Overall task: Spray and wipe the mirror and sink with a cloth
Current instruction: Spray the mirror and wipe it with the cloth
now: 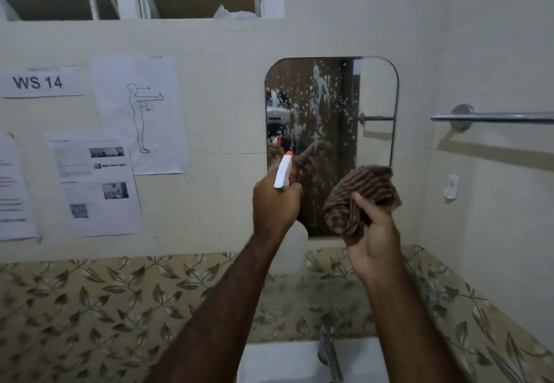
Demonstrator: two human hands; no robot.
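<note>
Before the foam-spattered mirror [331, 118] on a cream wall, the left hand [274, 202] grips a spray bottle [283, 172], the right hand [371, 241] clutches a cloth [359, 196], fingers closed.

Dim, flat indoor light fills the room, with a soft shadow falling below the towel rail [491, 117] onto the wall. Left of the rail, the mirror [331, 130] shows pale spray flecks and a faint sheen on its right half. Wide-angle distortion bends the wall lines near the frame edges. Below the rail, the faucet [329, 349] is smeared by blur.
</note>
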